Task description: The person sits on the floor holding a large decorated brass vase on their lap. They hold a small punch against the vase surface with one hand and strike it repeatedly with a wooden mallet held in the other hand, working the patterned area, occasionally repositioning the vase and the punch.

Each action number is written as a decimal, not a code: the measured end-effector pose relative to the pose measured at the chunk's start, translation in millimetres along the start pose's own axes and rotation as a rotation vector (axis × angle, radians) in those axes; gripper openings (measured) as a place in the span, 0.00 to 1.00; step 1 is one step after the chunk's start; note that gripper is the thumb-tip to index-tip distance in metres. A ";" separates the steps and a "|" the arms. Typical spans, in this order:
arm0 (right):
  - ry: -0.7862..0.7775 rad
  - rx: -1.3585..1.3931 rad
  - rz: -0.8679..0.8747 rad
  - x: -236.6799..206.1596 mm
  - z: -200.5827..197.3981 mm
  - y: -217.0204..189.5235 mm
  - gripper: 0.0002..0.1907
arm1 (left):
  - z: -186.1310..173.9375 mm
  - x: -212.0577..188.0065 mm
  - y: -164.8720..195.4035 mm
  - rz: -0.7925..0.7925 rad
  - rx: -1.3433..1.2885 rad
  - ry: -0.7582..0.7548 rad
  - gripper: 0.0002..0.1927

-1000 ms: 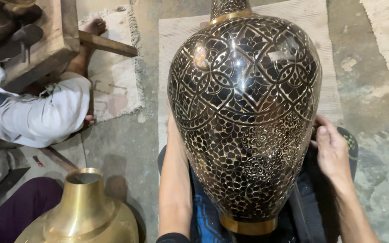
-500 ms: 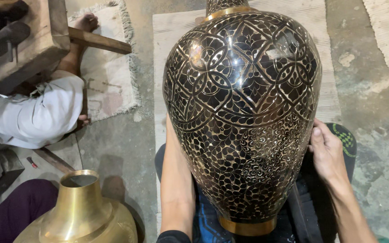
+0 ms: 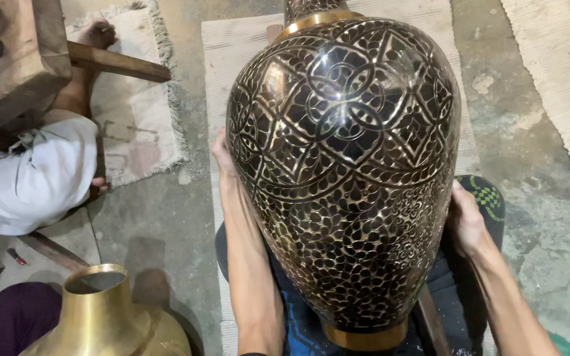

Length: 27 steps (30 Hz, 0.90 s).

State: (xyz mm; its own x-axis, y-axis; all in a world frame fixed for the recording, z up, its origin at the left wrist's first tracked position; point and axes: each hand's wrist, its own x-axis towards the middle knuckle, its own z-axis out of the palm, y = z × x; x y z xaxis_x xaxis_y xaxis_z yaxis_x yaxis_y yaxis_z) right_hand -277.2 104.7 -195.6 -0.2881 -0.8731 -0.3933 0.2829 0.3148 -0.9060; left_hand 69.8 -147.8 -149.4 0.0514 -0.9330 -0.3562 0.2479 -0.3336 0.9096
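Observation:
A large black vase (image 3: 344, 165) with engraved brass patterns lies tilted across my lap, its brass foot ring (image 3: 364, 337) near me and its neck pointing away. My left hand (image 3: 224, 158) is pressed flat against the vase's left side, fingers mostly hidden behind the body. My right hand (image 3: 464, 221) rests against the lower right side of the vase, fingers curled at its edge.
A plain brass vessel (image 3: 100, 316) stands at the lower left. Another person in white clothing (image 3: 34, 178) sits at the left beside a wooden bench (image 3: 14, 59). Woven mats (image 3: 232, 46) cover the concrete floor.
The vase has rolled slightly and my left hand has slid farther up its left side. My right hand has stayed by the lower right side.

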 end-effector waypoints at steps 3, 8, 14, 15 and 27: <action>-0.017 0.012 0.013 3.2 4.4 1.0 0.32 | -1.6 -0.1 0.6 0.033 -0.112 -0.104 0.23; -0.058 0.007 0.029 6.5 4.8 -2.4 0.33 | 3.6 2.0 -0.4 -0.006 -0.268 -0.209 0.24; -0.059 -0.029 0.016 4.5 1.4 9.7 0.38 | 1.9 -11.5 -2.6 0.002 -0.274 -0.098 0.24; -0.015 -0.092 0.044 1.9 -0.1 13.4 0.39 | -1.0 -16.4 -4.4 0.002 -0.248 -0.012 0.22; 0.457 -0.795 -0.602 -54.1 -8.9 3.5 0.28 | -32.5 -72.9 -40.2 0.576 0.566 0.367 0.09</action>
State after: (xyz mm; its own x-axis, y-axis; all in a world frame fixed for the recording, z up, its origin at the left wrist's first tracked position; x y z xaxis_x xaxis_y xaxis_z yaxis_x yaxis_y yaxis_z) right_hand -268.8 156.3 -179.0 -0.5395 -0.7957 0.2752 -0.6412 0.1765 -0.7468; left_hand 87.6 -62.0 -166.9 0.3519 -0.9069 0.2317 -0.4232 0.0666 0.9036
